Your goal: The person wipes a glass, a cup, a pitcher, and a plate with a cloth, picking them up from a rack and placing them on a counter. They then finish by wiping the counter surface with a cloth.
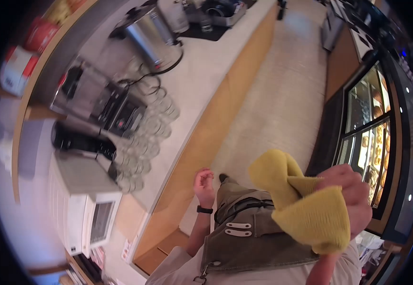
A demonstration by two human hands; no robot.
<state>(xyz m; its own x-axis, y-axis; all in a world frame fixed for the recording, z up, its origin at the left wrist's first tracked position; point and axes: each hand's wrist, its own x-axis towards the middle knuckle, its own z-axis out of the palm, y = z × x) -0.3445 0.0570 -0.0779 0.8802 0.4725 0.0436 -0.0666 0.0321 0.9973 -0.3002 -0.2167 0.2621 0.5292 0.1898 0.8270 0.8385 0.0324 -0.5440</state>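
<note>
My right hand (355, 195) grips a yellow cleaning cloth (306, 209), fingers wrapped round one bunched part. The rest of the cloth hangs in folds in front of my apron (258, 240). My left hand (204, 182), with a dark band on the wrist, hangs beside the wooden counter front. Its fingers are loosely bent and apart, and no object shows in them.
On the left counter stand several upturned glasses (151, 128), a blender (116, 111), a steel kettle (151, 38) and a white oven (94, 221). A lit display case (370, 137) with pastries is on the right. A tiled floor (273, 90) runs between.
</note>
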